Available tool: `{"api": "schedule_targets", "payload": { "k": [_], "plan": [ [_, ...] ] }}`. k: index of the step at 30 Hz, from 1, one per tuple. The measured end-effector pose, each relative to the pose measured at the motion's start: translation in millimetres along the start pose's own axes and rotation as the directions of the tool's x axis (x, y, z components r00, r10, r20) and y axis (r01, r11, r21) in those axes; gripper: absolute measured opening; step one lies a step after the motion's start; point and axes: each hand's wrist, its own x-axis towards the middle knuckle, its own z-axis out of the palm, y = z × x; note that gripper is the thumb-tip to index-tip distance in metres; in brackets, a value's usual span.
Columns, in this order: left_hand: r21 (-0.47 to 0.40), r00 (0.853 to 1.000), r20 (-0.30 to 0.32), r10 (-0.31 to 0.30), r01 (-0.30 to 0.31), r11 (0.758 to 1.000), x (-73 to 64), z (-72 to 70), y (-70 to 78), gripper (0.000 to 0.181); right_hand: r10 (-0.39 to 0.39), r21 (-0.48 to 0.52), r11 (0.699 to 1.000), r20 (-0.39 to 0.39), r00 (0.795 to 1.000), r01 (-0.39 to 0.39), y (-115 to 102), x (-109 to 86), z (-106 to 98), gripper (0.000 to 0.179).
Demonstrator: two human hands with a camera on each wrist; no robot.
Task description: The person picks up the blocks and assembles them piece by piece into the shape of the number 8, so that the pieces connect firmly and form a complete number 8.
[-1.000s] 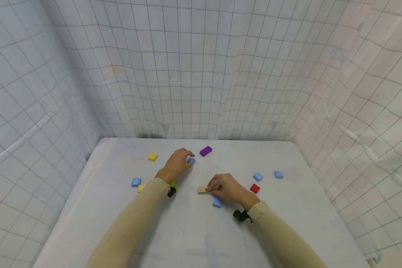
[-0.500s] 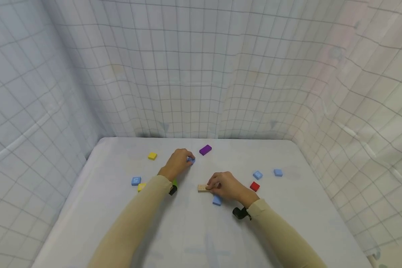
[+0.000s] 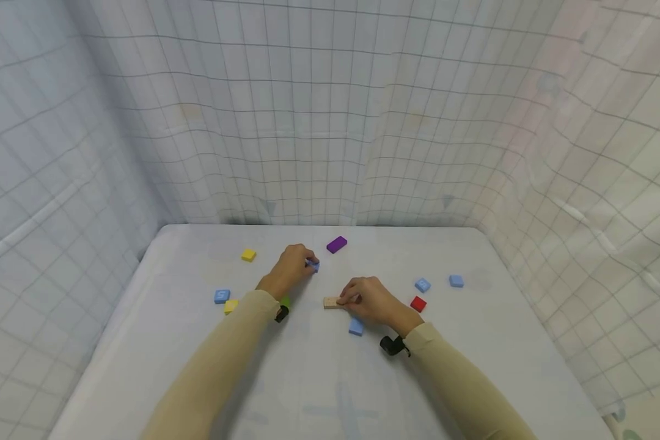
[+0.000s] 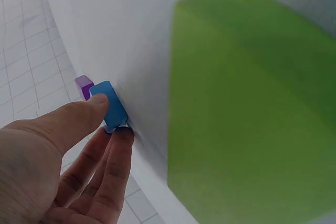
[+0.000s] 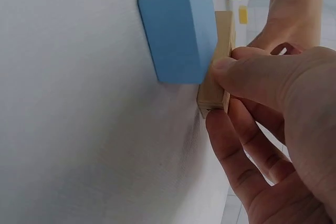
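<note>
At the far middle of the table, my left hand pinches a small blue block between thumb and fingertips. A purple block lies just beyond it. My right hand holds the right end of a light wooden block, thumb on one side and fingers at its end in the right wrist view. Right beside that hand is another blue block, lying on the cloth. A green block sits close by the left wrist and is mostly hidden by it in the head view.
Two yellow blocks and a blue block marked 5 lie left. A red block, a numbered blue block and a plain blue one lie right. Gridded white curtains surround the white table.
My left thumb and fingers have come together on the small blue block, from a wider spread around it. My right hand stays on the wooden block, almost unmoved.
</note>
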Motion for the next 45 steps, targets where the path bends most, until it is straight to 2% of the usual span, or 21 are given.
{"api": "schedule_targets", "payload": {
  "k": [1, 6, 11, 13, 15, 17, 19, 22, 24, 27, 31, 32, 36, 38, 39, 40, 45],
  "plan": [
    [-0.008, 1.000, 0.021, 0.003, -0.002, 1.000, 2.1, 2.1, -1.7, 0.017, 0.004, -0.005, 1.000, -0.008, 1.000, -0.004, 1, 0.5, 0, 0.017],
    [0.018, 0.998, 0.048, 0.029, -0.030, 0.999, 8.9, 15.6, -21.5, 0.018, -0.002, -0.007, 1.000, -0.015, 1.000, 0.002, 4, 2.2, 2, 0.016],
    [0.009, 0.997, 0.067, 0.026, -0.026, 1.000, 2.6, 16.4, -24.1, 0.018, -0.021, -0.009, 1.000, -0.016, 1.000, 0.021, 3, 2.0, 1, 0.014],
    [0.006, 0.997, 0.065, 0.035, -0.036, 0.999, -3.4, 12.9, -18.8, 0.017, -0.027, -0.011, 1.000, -0.017, 1.000, 0.026, 4, 2.3, 1, 0.014],
    [0.005, 0.997, 0.062, 0.052, -0.052, 0.999, -15.9, 2.6, -5.2, 0.017, -0.036, -0.014, 0.999, -0.017, 0.999, 0.036, 4, 3.3, 0, 0.014],
    [0.000, 0.996, 0.055, 0.072, -0.072, 0.997, -23.7, -1.9, 0.9, 0.017, -0.043, -0.012, 0.999, -0.017, 0.999, 0.043, 4, 4.3, -1, 0.014],
    [-0.015, 0.996, 0.069, 0.064, -0.063, 0.998, -35.8, -13.6, 15.7, 0.017, -0.037, -0.007, 0.999, -0.016, 0.999, 0.037, 4, 5.0, -2, 0.014],
    [-0.035, 0.995, 0.099, 0.023, -0.019, 0.999, -47.5, -23.8, 30.2, 0.017, -0.021, 0.001, 1.000, -0.010, 1.000, 0.021, 4, 5.6, -3, 0.014],
    [-0.035, 0.992, 0.125, -0.025, 0.030, 0.999, -57.3, -33.3, 44.9, 0.017, -0.010, 0.002, 1.000, -0.002, 1.000, 0.010, 4, 5.8, -4, 0.014],
    [-0.023, 0.990, 0.130, -0.050, 0.054, 0.998, -62.0, -33.1, 49.4, 0.018, 0.000, 0.005, 1.000, 0.002, 1.000, 0.000, 3, 6.3, -3, 0.014],
    [-0.034, 0.990, 0.134, -0.036, 0.041, 0.999, -64.5, -32.3, 48.9, 0.019, 0.004, 0.004, 1.000, -0.004, 1.000, -0.004, 3, 6.5, -2, 0.014],
    [-0.052, 0.992, 0.124, -0.003, 0.010, 0.999, -61.9, -26.3, 38.5, 0.020, 0.006, 0.003, 1.000, -0.005, 1.000, -0.006, 3, 6.5, -1, 0.013],
    [-0.098, 0.992, 0.129, 0.014, -0.001, 0.995, -64.9, -26.2, 36.2, 0.021, 0.015, 0.008, 1.000, -0.001, 1.000, -0.015, 3, 6.9, -1, 0.014],
    [-0.108, 0.993, 0.119, 0.028, -0.015, 0.994, -64.0, -21.7, 30.7, 0.020, 0.018, 0.012, 1.000, 0.002, 1.000, -0.018, 3, 7.4, -1, 0.014],
    [-0.106, 0.992, 0.129, 0.007, 0.007, 0.994, -67.3, -26.3, 39.1, 0.019, 0.016, 0.013, 1.000, 0.002, 1.000, -0.016, 3, 7.6, 0, 0.014],
    [-0.111, 0.993, 0.113, 0.035, -0.023, 0.994, -64.9, -19.9, 32.0, 0.019, 0.012, 0.011, 1.000, 0.000, 1.000, -0.012, 3, 7.7, 0, 0.014],
    [-0.112, 0.992, 0.081, 0.097, -0.088, 0.990, -60.1, -2.9, 17.4, 0.020, 0.002, 0.003, 1.000, -0.008, 1.000, -0.002, 4, 7.3, 2, 0.014]
  ]
}}
